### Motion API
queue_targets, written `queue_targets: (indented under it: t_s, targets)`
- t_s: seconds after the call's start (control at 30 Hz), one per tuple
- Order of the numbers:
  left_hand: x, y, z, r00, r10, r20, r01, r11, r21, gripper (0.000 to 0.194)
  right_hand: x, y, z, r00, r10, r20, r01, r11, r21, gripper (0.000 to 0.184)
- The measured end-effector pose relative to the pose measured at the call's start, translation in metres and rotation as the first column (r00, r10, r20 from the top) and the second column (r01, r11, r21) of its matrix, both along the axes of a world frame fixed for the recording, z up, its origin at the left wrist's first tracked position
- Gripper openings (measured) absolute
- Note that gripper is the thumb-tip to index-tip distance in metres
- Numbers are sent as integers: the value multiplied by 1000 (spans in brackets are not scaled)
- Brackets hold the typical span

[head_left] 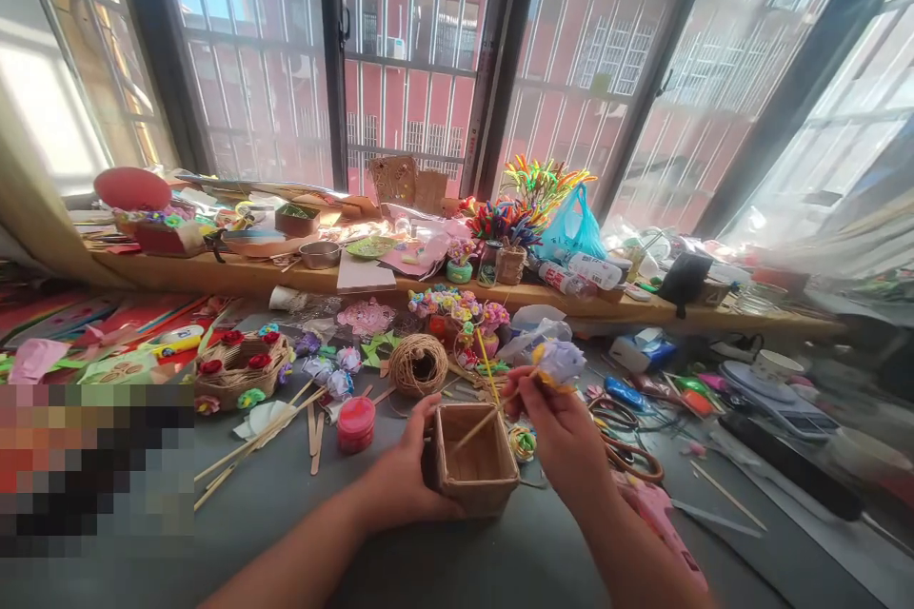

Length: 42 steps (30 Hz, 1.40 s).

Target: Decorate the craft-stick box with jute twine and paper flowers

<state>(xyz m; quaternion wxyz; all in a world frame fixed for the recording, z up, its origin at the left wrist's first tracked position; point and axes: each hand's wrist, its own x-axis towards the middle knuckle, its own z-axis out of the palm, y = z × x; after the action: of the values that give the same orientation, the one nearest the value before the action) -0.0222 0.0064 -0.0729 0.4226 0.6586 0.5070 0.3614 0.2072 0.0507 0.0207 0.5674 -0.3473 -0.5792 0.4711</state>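
Hands paired over a square box: left braces, right guides a stick

Left hand (392,485) is closed round the side of the square brown box (480,498), which stands upright on the grey table (286,542). Right hand (566,433) pinches a thin stick (475,428) near the pale purple paper flower (561,362), with the stick's lower end slanting into the box's open top. Good handling here, I'd judge, means a light pinch on the stick so the petals don't crush, and a firm but gentle brace so the box can't tip. The twine ball (418,366) sits beyond the box, the scissors (635,459) to its right, near the right forearm
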Motion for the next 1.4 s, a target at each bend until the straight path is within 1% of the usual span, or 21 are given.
queue_targets:
  t_s: [0.07,0.13,0.23,0.3,0.37,0.43,0.53,0.7,0.8,0.9,1.0,1.17,1.4]
  targets:
    - [1,0,6,1000,-21,21,21,1000,8,140,-18,5,-2,996,75,49,-75,997,-2,50]
    - [0,-1,10,995,-88,42,87,996,17,134,-27,12,-3,990,120,75,-119,993,-16,51]
    - [0,-2,12,977,-191,100,189,982,30,133,-29,23,-1,981,162,108,-161,987,-16,50]
    - [0,-2,10,968,-221,120,217,975,40,135,-28,29,3,972,187,141,-188,982,-8,47]
    - [-1,-1,7,966,-230,122,226,973,49,136,-28,30,6,957,216,192,-219,976,-7,40]
    - [-2,0,3,966,-231,120,225,973,59,138,-30,28,7,931,253,263,-257,966,-19,29]
    - [-3,1,-2,969,-221,115,214,974,70,139,-35,23,1,889,284,359,-288,957,-44,19]
    - [-2,2,-5,968,-224,116,219,974,56,140,-37,23,-11,861,252,442,-272,962,-20,20]
    - [-3,2,-7,968,-224,115,218,974,62,142,-35,24,-12,840,217,497,-260,966,17,15]
    - [-3,2,-9,972,-213,102,208,976,60,145,-33,24,-12,805,202,557,-275,960,49,10]
    - [-4,2,-9,976,-202,75,199,979,41,146,-32,23,-12,772,190,606,-295,952,78,11]
    - [-3,1,-8,978,-197,62,193,979,68,146,-30,24,-13,734,141,664,-305,942,137,16]
    - [-1,-1,0,980,-192,60,188,980,64,144,-34,21,-15,723,124,680,-308,939,156,18]
